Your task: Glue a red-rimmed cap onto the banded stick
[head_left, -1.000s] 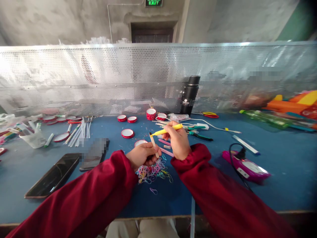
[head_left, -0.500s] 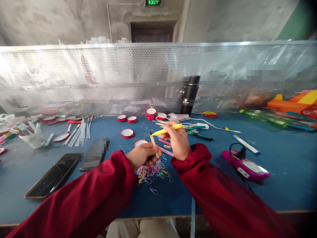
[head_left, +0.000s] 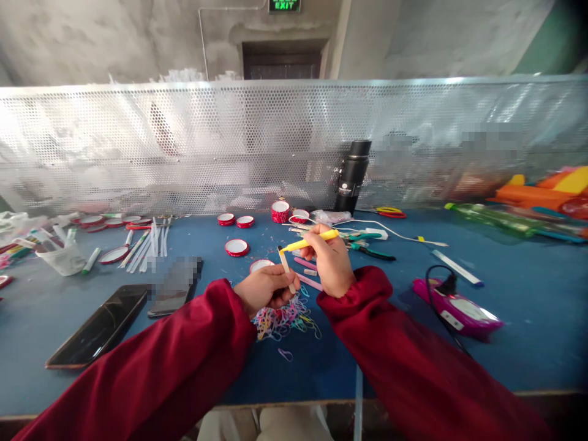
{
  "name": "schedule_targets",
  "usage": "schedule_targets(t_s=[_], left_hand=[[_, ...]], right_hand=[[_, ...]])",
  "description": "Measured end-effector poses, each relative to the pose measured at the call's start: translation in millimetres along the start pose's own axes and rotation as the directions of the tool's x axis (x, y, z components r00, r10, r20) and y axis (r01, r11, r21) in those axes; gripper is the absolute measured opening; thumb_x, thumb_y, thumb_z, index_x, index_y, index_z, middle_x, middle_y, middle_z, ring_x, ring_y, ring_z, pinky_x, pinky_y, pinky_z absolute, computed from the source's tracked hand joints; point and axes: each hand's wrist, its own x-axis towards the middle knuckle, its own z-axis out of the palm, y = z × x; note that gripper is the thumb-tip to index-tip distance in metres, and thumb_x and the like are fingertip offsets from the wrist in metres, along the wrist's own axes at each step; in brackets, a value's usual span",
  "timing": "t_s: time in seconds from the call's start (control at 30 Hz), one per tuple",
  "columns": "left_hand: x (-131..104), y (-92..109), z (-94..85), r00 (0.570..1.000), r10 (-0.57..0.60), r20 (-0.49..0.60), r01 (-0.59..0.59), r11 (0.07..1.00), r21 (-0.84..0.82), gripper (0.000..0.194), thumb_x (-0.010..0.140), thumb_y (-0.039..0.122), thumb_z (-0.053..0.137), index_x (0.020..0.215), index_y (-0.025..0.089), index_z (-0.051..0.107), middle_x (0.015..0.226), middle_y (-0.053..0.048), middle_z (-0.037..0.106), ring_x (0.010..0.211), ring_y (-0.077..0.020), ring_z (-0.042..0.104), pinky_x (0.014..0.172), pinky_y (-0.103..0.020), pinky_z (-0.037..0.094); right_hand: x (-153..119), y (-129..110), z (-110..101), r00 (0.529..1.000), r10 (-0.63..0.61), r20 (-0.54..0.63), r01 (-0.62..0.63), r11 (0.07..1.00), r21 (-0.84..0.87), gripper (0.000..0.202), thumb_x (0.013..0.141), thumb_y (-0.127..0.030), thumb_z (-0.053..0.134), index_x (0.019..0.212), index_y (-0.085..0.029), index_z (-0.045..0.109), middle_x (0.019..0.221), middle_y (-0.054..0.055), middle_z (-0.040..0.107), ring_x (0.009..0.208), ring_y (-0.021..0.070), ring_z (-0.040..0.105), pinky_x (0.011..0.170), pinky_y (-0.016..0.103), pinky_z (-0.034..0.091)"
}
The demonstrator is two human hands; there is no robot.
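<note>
Between the fingers of my left hand (head_left: 265, 286) is a pale, flat wooden craft stick (head_left: 285, 266), tilted, with a dark patch at its upper end. My right hand (head_left: 329, 257) is closed round a yellow marker pen (head_left: 309, 241). Its tip points left and meets, or almost meets, the stick near the dark end. Just below my left hand lies a heap of colourful small elastic bands (head_left: 287, 318), with a single purple band (head_left: 285, 354) apart from it. Pink pens (head_left: 309, 281) lie partly hidden between my hands.
Several red-rimmed lids (head_left: 236, 247) lie beyond my hands. Two phones (head_left: 98, 327) and a white cup of markers (head_left: 64, 257) are at left. Pliers (head_left: 372, 250), a black bottle (head_left: 353, 177) and a purple power strip (head_left: 459, 309) are at right. A perforated metal screen (head_left: 206, 147) bounds the back.
</note>
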Motion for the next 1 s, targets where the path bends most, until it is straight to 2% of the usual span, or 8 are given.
schedule_targets(t_s=[1.0], left_hand=[[0.7,-1.9,-1.5,1.000,0.007,0.009,-0.007,1.000,-0.004,0.032,0.078,0.046,0.059,0.074,0.015,0.054,0.054,0.003,0.044,0.044,-0.0058,0.036,0.045,-0.020,0.022]], right_hand=[[-0.2,-0.5,0.5,1.000,0.011,-0.002,-0.011,1.000,0.007,0.015,0.079,-0.031,0.055,0.068,-0.021,0.051,0.048,-0.005,0.054,0.045,0.0092,0.046,0.046,0.021,0.037]])
